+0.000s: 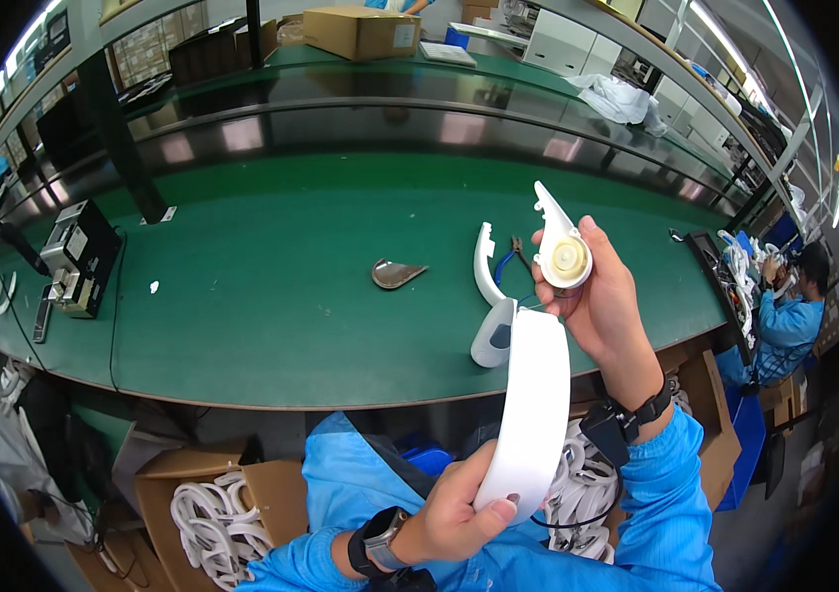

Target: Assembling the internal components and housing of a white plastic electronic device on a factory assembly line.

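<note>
The white shell (553,215), with its round cream disc (569,259) facing me, was in my right grip (597,296), raised above the table (271,326) near its front edge. That grip was clamped on the shell, thumb on one side and fingers on the other. My left grip (454,505) was clamped on the lower end of the white band (535,405), which slanted upward so that its upper end stood near the shell. A thin wire (532,302) appeared to run between the two; its ends could not be made out. A pale cup (491,340) with a dark patch was at the band's upper end.

Step in hand, as judged: handling the opened shell apart from the band. Next move, as judged: it called for a steady left grip, a small turn of the right, and slack kept in the wire.

Beyond the band, a curved white strip (485,264) lay on the table, with pliers (509,259) just beside it. A brown teardrop-shaped piece (398,274) lay farther left. A black machine (74,259) stood near the table's left end.
</note>
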The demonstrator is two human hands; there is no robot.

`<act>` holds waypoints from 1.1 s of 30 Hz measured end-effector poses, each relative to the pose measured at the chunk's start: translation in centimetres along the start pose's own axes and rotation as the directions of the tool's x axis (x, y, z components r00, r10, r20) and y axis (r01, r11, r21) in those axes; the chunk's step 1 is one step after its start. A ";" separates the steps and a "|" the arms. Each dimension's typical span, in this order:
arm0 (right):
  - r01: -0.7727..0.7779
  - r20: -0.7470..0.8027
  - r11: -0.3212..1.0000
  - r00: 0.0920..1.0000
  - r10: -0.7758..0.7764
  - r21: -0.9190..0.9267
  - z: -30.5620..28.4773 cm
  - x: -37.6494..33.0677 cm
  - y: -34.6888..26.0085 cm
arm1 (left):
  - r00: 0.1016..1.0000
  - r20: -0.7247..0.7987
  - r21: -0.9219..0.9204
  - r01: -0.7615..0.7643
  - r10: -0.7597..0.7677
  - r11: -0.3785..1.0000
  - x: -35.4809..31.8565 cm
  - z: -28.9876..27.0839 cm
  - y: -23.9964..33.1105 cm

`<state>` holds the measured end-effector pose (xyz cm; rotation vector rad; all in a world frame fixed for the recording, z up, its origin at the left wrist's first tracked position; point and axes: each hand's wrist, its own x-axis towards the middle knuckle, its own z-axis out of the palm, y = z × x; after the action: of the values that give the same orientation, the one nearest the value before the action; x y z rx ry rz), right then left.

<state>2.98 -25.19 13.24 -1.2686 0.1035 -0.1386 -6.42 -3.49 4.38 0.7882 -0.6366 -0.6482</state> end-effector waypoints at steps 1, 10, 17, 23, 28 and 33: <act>0.000 -0.009 0.999 1.000 0.000 -0.036 0.0 -0.2 -0.1 | 1.000 0.003 -0.002 -0.001 0.001 1.000 -0.2 -0.1 -0.1; 0.019 -0.019 0.998 1.000 -0.021 -0.060 -0.6 -2.0 -0.9 | 0.991 -0.028 0.362 -0.110 0.129 0.926 -0.3 0.5 -1.5; -0.128 0.095 0.991 0.987 0.132 -0.045 -1.2 -4.1 -0.3 | 0.972 0.112 0.483 -0.234 0.206 0.844 -2.7 0.2 -4.9; -0.206 0.171 0.979 0.964 0.202 0.004 -1.2 -6.3 1.6 | 0.925 0.280 0.475 -0.366 0.257 0.800 -4.6 -0.5 -6.3; -0.281 0.239 0.960 0.933 0.270 0.014 -1.8 -6.9 3.9 | 0.863 0.504 0.355 -0.171 -0.034 0.919 -5.5 -0.9 -5.1; -0.454 0.278 0.852 0.880 0.385 0.259 -0.7 -7.7 6.6 | 0.823 0.561 0.300 -0.102 -0.089 0.948 -6.6 -0.2 -4.6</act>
<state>-4.42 -22.67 6.75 -0.9040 0.1635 0.3557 -11.79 -1.08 -1.09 0.8931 -1.3233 -0.7940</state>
